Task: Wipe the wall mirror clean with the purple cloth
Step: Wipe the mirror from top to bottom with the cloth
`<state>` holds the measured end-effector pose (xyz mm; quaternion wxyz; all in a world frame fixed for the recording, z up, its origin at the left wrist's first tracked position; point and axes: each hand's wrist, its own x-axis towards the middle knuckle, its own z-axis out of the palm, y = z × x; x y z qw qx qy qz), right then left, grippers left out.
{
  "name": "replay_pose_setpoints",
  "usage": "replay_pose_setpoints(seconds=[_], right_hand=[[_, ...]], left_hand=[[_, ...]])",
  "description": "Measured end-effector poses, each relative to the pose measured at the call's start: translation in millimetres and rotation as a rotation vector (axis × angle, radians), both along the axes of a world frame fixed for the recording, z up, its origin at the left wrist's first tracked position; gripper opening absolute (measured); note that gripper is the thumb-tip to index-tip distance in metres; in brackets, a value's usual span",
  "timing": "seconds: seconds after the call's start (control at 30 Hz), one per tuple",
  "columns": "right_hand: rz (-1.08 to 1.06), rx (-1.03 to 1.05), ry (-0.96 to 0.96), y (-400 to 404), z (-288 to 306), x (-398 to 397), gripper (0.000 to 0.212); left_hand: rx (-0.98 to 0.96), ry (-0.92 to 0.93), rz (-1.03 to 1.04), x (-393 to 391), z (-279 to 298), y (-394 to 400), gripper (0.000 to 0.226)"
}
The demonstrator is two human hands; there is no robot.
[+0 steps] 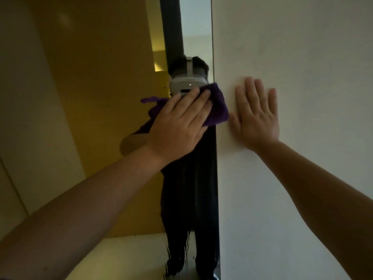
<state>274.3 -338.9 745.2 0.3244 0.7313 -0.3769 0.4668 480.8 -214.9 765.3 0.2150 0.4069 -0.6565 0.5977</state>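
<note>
The tall wall mirror point(113, 57) fills the left and middle of the head view and ends at a vertical edge near the centre. My left hand point(179, 126) presses the purple cloth point(218, 107) flat against the glass at that right edge, at about head height. The cloth sticks out past my fingers to the right, and its reflection shows to the left of the hand. My right hand point(256, 114) lies flat and open on the white wall just right of the mirror's edge, holding nothing.
The white wall point(302, 57) takes up the right half of the view. The mirror reflects a person in dark clothes with a headset, yellow-brown panels and a pale floor. Streaks of liquid point(186, 249) run down the glass near the bottom.
</note>
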Motion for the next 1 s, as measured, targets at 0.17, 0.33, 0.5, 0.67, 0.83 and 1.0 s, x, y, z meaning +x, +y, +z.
replay_pose_setpoints(seconds=[0.17,0.33,0.5,0.67,0.83,1.0], right_hand=[[0.035,-0.013,-0.018,-1.1,-0.2,-1.0,0.066],[0.055,0.015,-0.028,6.6,-0.2,-1.0,0.065],[0.07,0.19,-0.017,37.7,1.2,-1.8,0.066],[0.14,0.249,0.008,103.8,-41.9,23.9,0.061],[0.231,0.123,0.13,150.2,-106.0,80.0,0.065],[0.17,0.164,0.185,168.6,-143.9,134.5,0.069]], left_hand=[[0.106,-0.036,-0.028,6.5,-115.4,6.2,0.047],[0.324,-0.203,0.06,32.5,-211.6,27.5,0.049],[0.427,-0.099,-0.053,30.9,-200.7,48.5,0.035],[0.462,0.15,-0.169,50.1,-201.6,93.9,0.033],[0.428,0.199,-0.185,112.7,-221.8,155.7,0.038],[0.367,0.3,-0.098,183.2,-218.0,199.9,0.038]])
